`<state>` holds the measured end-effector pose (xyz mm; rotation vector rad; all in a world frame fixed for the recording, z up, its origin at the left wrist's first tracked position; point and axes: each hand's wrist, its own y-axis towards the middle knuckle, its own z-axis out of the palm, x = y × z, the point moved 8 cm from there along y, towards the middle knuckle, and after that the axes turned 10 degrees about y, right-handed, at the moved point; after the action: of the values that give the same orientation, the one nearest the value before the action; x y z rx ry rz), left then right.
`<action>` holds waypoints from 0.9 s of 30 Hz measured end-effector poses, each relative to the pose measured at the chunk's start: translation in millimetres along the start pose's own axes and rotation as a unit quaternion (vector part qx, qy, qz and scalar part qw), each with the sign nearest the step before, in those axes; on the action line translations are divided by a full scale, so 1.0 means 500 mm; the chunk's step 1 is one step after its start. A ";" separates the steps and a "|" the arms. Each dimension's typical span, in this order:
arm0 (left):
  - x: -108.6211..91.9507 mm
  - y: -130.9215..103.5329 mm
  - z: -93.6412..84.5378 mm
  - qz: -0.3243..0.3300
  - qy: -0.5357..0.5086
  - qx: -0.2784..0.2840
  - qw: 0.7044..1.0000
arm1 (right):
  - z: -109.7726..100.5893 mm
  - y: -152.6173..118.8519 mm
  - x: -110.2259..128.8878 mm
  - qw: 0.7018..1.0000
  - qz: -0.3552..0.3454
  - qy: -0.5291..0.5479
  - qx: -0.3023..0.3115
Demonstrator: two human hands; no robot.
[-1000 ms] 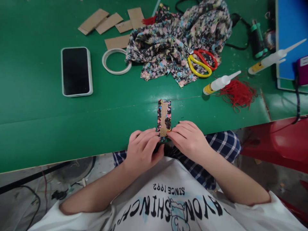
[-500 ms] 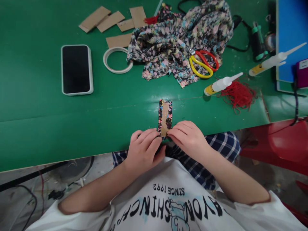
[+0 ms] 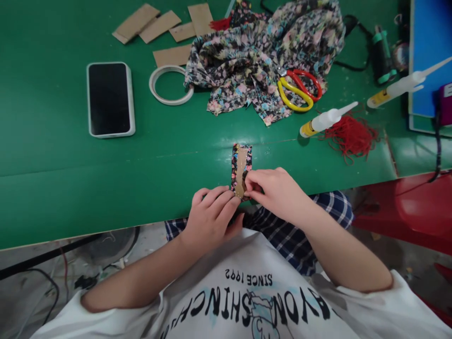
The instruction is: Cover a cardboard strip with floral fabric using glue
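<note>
we see a fabric-wrapped cardboard strip [image 3: 241, 167] lying flat on the green table [image 3: 52, 179] close to its near edge, long axis pointing away from us, bare brown cardboard showing down its middle with floral cloth folded over both long sides. our left hand [image 3: 212, 219] sits at the strip's near end, fingers curled and pressing on its lower left corner, so closed on the strip as far as we can tell. our right hand [image 3: 273, 193] is on the strip's right side, thumb and forefinger pinched on the cloth edge near the lower half, other fingers curled in. all else we place from the strip: a heap of floral fabric [image 3: 261, 56] lies beyond it, well apart, with red-and-yellow scissors [image 3: 298, 89] resting on the heap's right part. a white glue bottle [image 3: 326, 120] lies beyond and right of the strip, touching a bunch of red thread [image 3: 351, 134]. a second glue bottle [image 3: 402, 87] is farther right. a tape ring [image 3: 170, 84] lies beyond and left, just beside the fabric heap, with plain cardboard pieces [image 3: 165, 28] past it. a phone [image 3: 108, 99] lies face up far left of the strip. a blue board [image 3: 429, 52] is at the far right.
</note>
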<state>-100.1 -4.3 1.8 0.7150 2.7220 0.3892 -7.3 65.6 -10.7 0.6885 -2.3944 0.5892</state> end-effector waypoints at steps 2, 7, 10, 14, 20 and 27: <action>-0.002 0.001 0.002 0.000 0.008 0.011 1.000 | 0.001 0.008 -0.003 1.000 0.015 -0.002 0.025; -0.012 0.002 0.008 0.018 0.047 0.044 0.998 | -0.003 0.020 -0.007 0.997 0.044 -0.028 0.054; -0.014 0.003 0.005 0.025 0.059 0.050 0.997 | -0.004 0.017 0.002 0.998 0.036 -0.020 0.053; -0.014 0.003 0.004 0.027 0.069 0.061 0.995 | -0.003 0.008 0.009 0.999 0.023 0.005 0.042; -0.017 0.006 0.006 0.028 0.076 0.060 0.995 | -0.025 -0.006 -0.016 0.983 0.024 0.178 -0.048; 0.010 -0.005 -0.007 -0.004 -0.040 0.037 0.998 | -0.016 -0.070 0.009 0.978 -0.112 0.087 -0.152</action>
<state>-106.5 -4.7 3.2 0.7243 2.6747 0.2527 13.2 41.4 6.7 0.7251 -2.1442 0.1757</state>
